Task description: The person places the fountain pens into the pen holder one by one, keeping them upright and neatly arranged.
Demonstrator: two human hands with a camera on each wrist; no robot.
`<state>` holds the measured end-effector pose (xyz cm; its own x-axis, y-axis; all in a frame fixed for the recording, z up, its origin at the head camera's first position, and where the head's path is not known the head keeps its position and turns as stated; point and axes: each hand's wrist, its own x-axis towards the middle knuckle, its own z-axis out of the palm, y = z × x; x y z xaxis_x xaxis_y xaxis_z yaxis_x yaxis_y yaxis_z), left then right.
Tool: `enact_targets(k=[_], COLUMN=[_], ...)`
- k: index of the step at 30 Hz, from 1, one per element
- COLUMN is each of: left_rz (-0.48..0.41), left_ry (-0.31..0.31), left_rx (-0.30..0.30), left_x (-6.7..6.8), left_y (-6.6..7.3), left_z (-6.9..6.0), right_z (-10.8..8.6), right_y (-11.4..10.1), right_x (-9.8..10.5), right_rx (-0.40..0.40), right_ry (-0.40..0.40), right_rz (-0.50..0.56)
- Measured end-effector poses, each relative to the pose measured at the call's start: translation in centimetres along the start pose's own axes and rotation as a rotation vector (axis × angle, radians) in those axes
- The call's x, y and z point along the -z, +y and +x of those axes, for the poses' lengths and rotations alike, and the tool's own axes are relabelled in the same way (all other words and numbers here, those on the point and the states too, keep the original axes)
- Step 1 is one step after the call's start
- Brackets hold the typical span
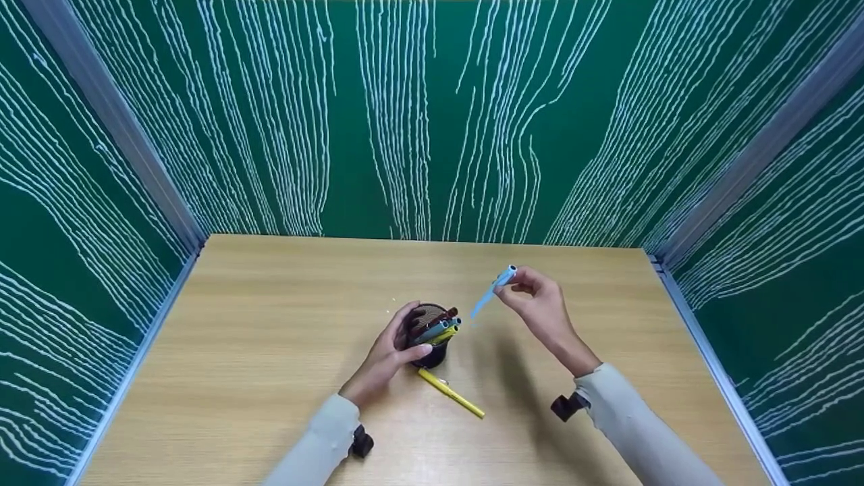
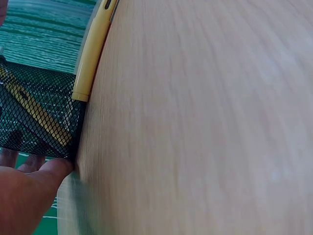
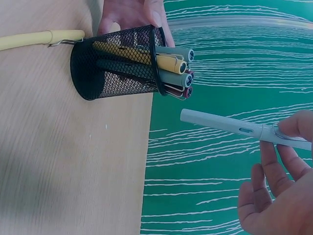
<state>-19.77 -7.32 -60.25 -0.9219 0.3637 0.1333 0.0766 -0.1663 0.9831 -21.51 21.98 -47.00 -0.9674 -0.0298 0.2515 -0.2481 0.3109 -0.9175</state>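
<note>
A black mesh pen cup (image 1: 437, 358) stands near the middle of the table, its side gripped by my left hand (image 1: 388, 351). Several capped pens lean inside it: dark red, grey-blue and a yellow one (image 3: 166, 63). Up and to the right of the cup, my right hand (image 1: 543, 307) pinches a light blue pen (image 1: 491, 291) between thumb and fingers. In the right wrist view that pen slants beside the cup's rim, apart from it. Another yellow pen (image 1: 459, 397) lies on the table just in front of the cup's base.
The wooden table (image 1: 283, 304) ends at a green back wall (image 1: 459, 121) covered with white wavy lines. Similar green panels rise at left and right, with grey posts (image 1: 128, 128) at the corners. A black wrist mount (image 1: 567, 407) sticks out from the right sleeve.
</note>
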Motion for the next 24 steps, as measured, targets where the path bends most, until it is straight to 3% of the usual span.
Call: enact_targets(k=[24], left_rz=[0.006], left_ry=[0.004], left_rx=[0.004], left_x=[0.1], left_y=[0.0], left_z=[0.0], right_z=[1.3], right_y=[-0.1], right_x=[-2.4], right_rx=[-0.005], right_ry=[0.009], right_rz=[0.056])
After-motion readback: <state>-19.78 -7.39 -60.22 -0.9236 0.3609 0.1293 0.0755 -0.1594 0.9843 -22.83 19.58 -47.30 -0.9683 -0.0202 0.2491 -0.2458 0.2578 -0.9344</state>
